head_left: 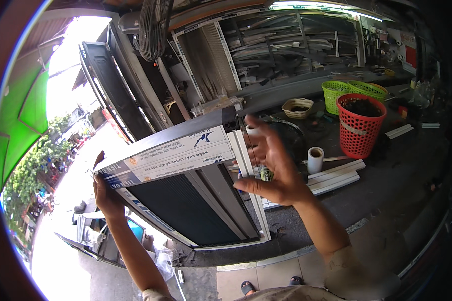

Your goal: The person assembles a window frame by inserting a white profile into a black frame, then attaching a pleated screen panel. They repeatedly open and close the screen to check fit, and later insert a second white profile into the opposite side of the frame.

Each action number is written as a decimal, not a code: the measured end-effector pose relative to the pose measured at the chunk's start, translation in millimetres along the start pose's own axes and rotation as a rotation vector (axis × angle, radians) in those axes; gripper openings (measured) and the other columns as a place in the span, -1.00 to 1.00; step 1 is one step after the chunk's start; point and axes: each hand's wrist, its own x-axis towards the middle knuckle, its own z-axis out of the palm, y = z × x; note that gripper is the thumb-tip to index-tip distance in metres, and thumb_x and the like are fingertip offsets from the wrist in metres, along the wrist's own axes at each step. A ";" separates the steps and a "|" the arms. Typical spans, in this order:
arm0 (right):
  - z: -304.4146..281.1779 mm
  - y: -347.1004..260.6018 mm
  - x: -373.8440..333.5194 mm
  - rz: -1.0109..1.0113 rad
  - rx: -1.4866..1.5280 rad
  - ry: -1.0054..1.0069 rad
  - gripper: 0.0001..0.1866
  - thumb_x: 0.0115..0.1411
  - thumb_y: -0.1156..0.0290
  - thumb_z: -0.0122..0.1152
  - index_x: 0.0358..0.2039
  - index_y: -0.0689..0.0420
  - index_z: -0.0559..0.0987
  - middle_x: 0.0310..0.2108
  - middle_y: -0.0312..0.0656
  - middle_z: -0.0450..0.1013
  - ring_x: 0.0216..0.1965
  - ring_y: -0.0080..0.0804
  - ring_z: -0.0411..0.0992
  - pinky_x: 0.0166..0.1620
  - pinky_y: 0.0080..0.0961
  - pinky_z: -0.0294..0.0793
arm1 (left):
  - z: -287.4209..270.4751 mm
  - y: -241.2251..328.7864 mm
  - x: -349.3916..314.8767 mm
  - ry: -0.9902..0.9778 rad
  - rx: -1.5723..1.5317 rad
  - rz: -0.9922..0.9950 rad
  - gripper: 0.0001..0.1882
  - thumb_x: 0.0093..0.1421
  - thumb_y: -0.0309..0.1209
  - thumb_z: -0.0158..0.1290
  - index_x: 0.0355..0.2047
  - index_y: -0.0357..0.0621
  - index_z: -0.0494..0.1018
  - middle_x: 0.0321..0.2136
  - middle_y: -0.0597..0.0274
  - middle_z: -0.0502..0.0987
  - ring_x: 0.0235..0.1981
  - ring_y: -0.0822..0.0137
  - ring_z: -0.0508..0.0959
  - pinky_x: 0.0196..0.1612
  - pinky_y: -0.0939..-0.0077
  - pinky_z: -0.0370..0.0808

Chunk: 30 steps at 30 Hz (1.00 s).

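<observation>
A framed pleated screen (178, 208) stands tilted at the edge of the dark workbench (306, 226). Printed protective film covers the frame's top rail (168, 153), and dark pleated mesh fills much of the inside. My left hand (107, 195) grips the left corner of this frame, its fingers wrapped behind the edge. By the right side, my right hand (281, 175) is open with fingers spread. Its thumb lies in front of a white upright bar (246, 168); whether it touches the bar, I cannot tell. Thin cords run near the frame's right top corner.
On the bench are a red basket (359, 138), green baskets (335, 98), a small cream basket (297, 108), a roll of film (315, 161) and white profile pieces (339, 180). A fan (154, 30) stands beyond the frame. A rack of long profiles (286, 55) lines the back.
</observation>
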 end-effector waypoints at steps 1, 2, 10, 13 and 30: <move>-2.8 -6.2 7.4 -0.053 -0.060 0.003 0.18 0.07 0.40 0.64 0.58 0.02 0.07 0.30 0.05 0.42 0.06 -0.26 0.58 0.09 -0.25 0.58 | -0.3 0.1 -0.4 -0.006 -0.009 0.007 -0.31 0.56 -0.06 -0.09 0.47 -0.32 0.21 0.26 0.02 0.44 0.26 0.19 0.46 0.34 0.25 0.39; -6.2 -12.7 14.6 -0.104 -0.120 0.005 0.18 0.07 0.41 0.64 0.59 0.03 0.06 0.32 0.06 0.41 0.06 -0.26 0.58 0.08 -0.28 0.58 | -1.1 0.2 -0.7 -0.021 0.024 0.015 -0.31 0.55 -0.07 -0.08 0.47 -0.33 0.21 0.26 0.02 0.44 0.26 0.19 0.47 0.34 0.24 0.38; -1.1 -39.4 36.3 -0.158 -0.287 -0.060 -0.14 0.15 0.47 0.57 0.44 0.08 0.39 0.32 -0.17 0.44 0.01 -0.48 0.56 -0.06 -0.50 0.56 | -3.9 2.3 0.1 -0.007 -0.001 0.011 -0.32 0.54 -0.14 -0.02 0.46 -0.40 0.21 0.20 0.02 0.51 0.21 0.21 0.53 0.33 0.25 0.40; -0.3 -38.0 35.2 -0.136 -0.274 -0.067 -0.17 0.16 0.49 0.56 0.44 0.09 0.40 0.28 -0.17 0.47 0.01 -0.48 0.56 -0.06 -0.49 0.55 | -3.3 2.7 0.4 0.010 -0.011 0.008 -0.32 0.54 -0.14 -0.03 0.45 -0.42 0.22 0.20 0.00 0.51 0.20 0.20 0.54 0.33 0.26 0.41; 0.1 -31.9 22.1 -0.182 -0.386 0.010 -0.10 0.19 0.33 0.52 0.51 0.03 0.32 0.41 -0.08 0.39 0.19 -0.24 0.50 0.14 -0.27 0.49 | 1.7 -1.6 -10.4 0.083 -0.037 -0.038 -0.34 0.57 -0.11 -0.10 0.50 -0.28 0.17 0.27 0.04 0.46 0.29 0.23 0.45 0.39 0.26 0.34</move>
